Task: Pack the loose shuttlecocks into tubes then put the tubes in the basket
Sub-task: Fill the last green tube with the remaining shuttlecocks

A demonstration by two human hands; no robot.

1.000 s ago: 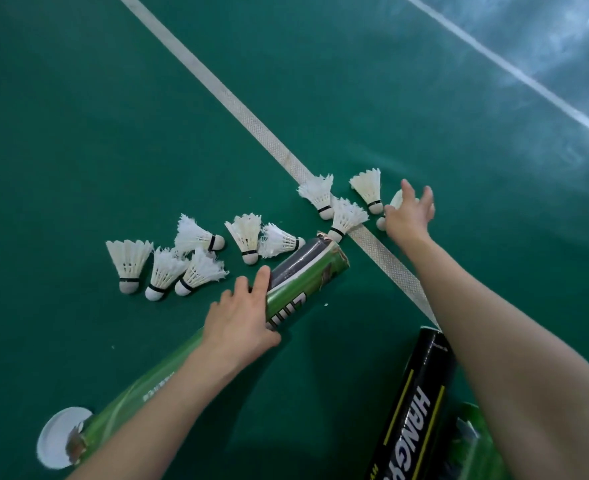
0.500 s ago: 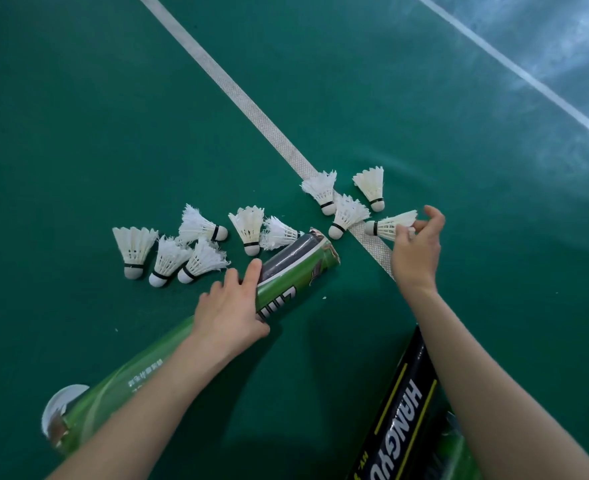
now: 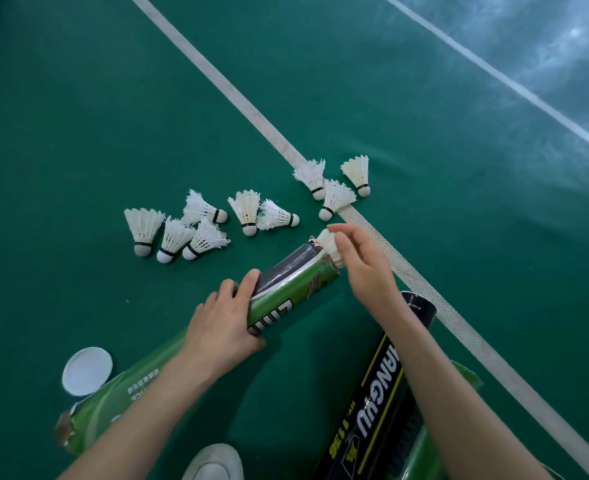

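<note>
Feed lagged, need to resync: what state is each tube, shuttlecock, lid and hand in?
Green tube: far end open, held by left hand.
Held shuttlecock: at tube mouth, pinched by right hand.
Nine loose shuttlecocks: lying on floor.
White lid: off, on floor.
Black tube: lying on floor.

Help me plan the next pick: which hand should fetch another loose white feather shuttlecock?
Probably right: the right hand pinches a white shuttlecock at the green cardboard tube, beside the loose shuttlecocks; the left hand grips that tube.
</note>
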